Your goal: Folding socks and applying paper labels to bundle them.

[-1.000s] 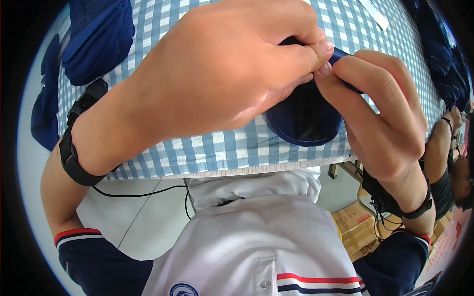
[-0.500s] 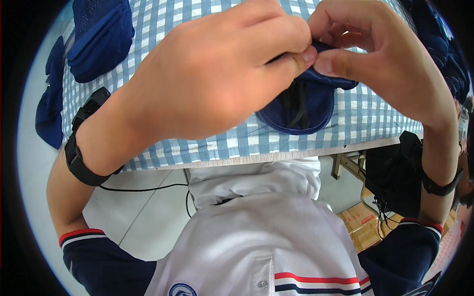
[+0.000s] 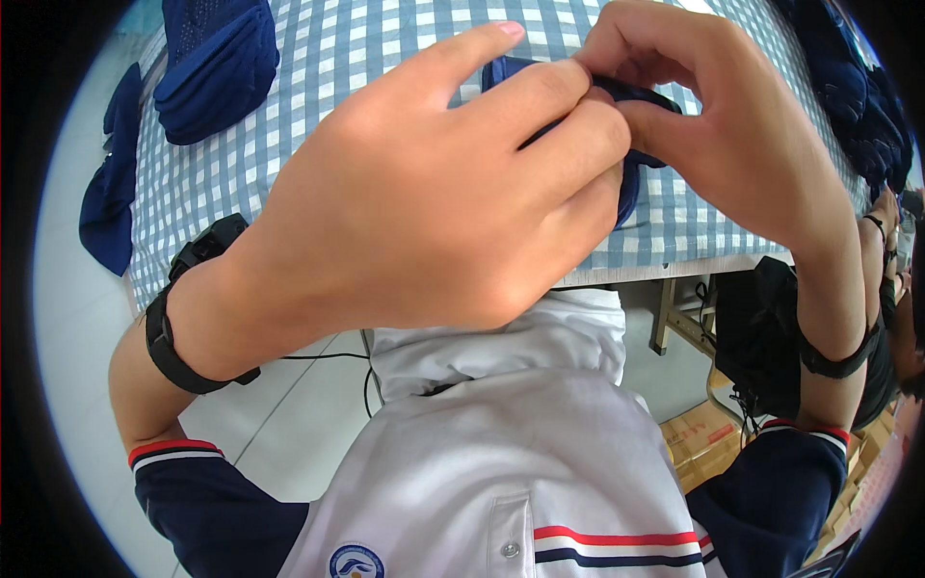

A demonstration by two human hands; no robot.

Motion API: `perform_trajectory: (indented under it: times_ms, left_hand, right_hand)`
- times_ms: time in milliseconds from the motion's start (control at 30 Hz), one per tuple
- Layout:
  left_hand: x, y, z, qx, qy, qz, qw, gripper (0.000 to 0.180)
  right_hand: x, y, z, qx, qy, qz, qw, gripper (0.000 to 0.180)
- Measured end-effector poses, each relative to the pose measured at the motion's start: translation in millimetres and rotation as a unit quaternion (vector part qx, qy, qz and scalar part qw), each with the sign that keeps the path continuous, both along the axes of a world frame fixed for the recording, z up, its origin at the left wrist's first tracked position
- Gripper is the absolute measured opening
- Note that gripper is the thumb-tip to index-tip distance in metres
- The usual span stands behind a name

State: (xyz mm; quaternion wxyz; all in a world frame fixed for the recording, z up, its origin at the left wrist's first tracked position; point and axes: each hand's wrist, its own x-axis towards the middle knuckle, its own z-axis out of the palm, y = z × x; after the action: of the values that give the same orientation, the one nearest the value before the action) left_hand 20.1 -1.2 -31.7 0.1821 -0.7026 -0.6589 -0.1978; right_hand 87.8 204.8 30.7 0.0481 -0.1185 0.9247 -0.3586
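My left hand and my right hand meet over a navy fabric piece with a stitched, rounded edge. My right thumb and fingers pinch its upper part. Against the right fingertips, the left middle fingers curl in on the cloth, while the left index finger stretches up and away. Most of the piece is hidden under my left hand, and a corner of it shows beyond the knuckles. The exact kind of article cannot be made out.
A blue-and-white checked cloth covers the table. At the far left lies a stack of navy pieces, with another navy piece at the edge. A navy pile sits far right. Below are a black bag and cardboard box.
My left hand has shifted down and right, its index finger lifting away. The navy piece, whose rounded end showed below the hands, is now mostly covered.
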Motion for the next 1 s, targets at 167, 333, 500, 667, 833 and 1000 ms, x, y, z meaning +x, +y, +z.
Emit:
perform_trajectory:
  times_ms: [167,333,500,667,833,1000]
  left_hand:
    - [2.4,3.7,-10.6,0.048,0.135,-0.035,0.989,0.037]
    - [-13.5,18.8,-12.2,0.092,0.108,-0.088,0.986,0.037]
    - [-19.5,23.5,8.4,0.126,0.055,-0.090,0.986,0.034]
    - [-23.3,25.3,2.9,0.137,0.034,-0.077,0.987,0.030]
    - [-24.6,21.3,7.9,0.135,0.008,-0.063,0.989,0.030]
    - [-32.6,22.6,18.4,0.023,-0.093,-0.045,0.994,0.011]
  right_hand:
    - [-3.4,-11.2,15.7,0.027,-0.105,-0.047,0.993,0.018]
    - [7.1,-3.3,0.5,0.063,-0.004,-0.037,0.997,0.019]
    - [0.9,5.3,10.1,-0.085,-0.118,-0.055,0.988,0.021]
    - [16.2,5.8,-10.6,-0.014,0.013,-0.038,0.999,0.023]
    - [18.5,-11.1,8.5,0.040,-0.020,-0.072,0.996,0.022]
    - [20.0,-8.3,-1.2,0.005,-0.018,-0.083,0.996,0.021]
